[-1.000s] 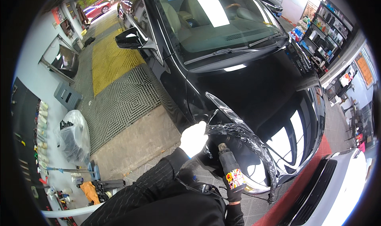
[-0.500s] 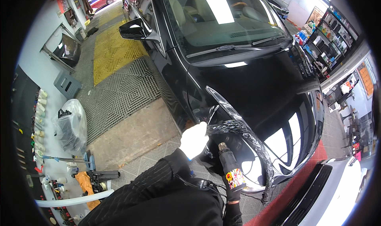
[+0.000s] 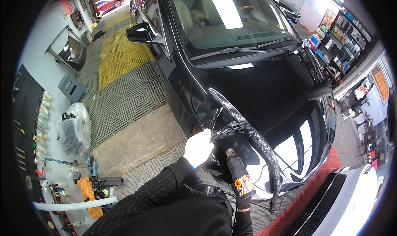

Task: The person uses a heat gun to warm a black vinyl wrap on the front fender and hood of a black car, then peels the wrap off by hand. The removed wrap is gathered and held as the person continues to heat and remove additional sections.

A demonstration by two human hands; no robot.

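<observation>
My left hand (image 3: 197,149), in a white glove, is closed on a bunched strip of glossy black film (image 3: 264,149) at the near left corner of the black car's hood (image 3: 264,87). The film curves from this hand across the hood corner and hangs down past the front edge; its narrow end reaches up toward the windshield. In my right hand (image 3: 243,202), dark-gloved and partly hidden below the tool, is a black heat gun (image 3: 237,167) with a colourful sticker. Its metal nozzle points up toward the film and stands apart from my left hand.
A white car front with a dark grille (image 3: 326,203) stands at lower right. To the left are a plastic-covered object (image 3: 75,130), a grey stool (image 3: 72,88) and a wall rack of bottles (image 3: 41,128). The car's side mirror (image 3: 141,32) juts out at upper left. Shelves (image 3: 343,41) stand at far right.
My left hand has shifted slightly left with the film in its grip, and the film beside it arches a little higher. The heat gun has barely moved.
</observation>
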